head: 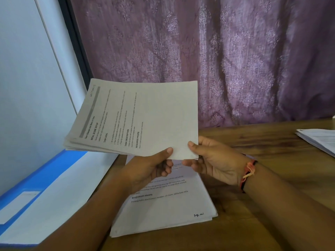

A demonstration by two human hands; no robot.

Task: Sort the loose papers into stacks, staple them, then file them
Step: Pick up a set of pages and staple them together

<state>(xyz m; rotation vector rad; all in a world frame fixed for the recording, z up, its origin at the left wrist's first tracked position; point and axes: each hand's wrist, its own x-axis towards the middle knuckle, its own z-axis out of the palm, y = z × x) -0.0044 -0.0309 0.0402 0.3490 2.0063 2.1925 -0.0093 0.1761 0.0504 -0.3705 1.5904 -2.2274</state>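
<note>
Hands are gripping one bundle of papers [137, 116] by its near edge: the left hand [154, 171] is pinching it with the thumb on top and fingers curling underneath, and the right hand [215, 163] is pinching the near right corner the same way. The bundle is hovering above the table, tilting up toward eleven o'clock, its printed top sheet turned sideways and its lower sheets fanning slightly at nine o'clock. A red and black thread band [247, 173] is circling the right wrist. Directly below the hands, at six o'clock, a second stack of printed sheets [163, 209] is lying flat on the wooden table [253, 229], its far part hiding behind the hands and forearms. At three o'clock, well apart, another pile of papers [320, 140] is running out of view. At eight o'clock a blue file folder [41, 175] with a white label is lying beside the table, and what it is holding cannot be told. A purple patterned curtain [226, 51] is hanging at twelve o'clock, with a white wall [23, 78] at ten.
</note>
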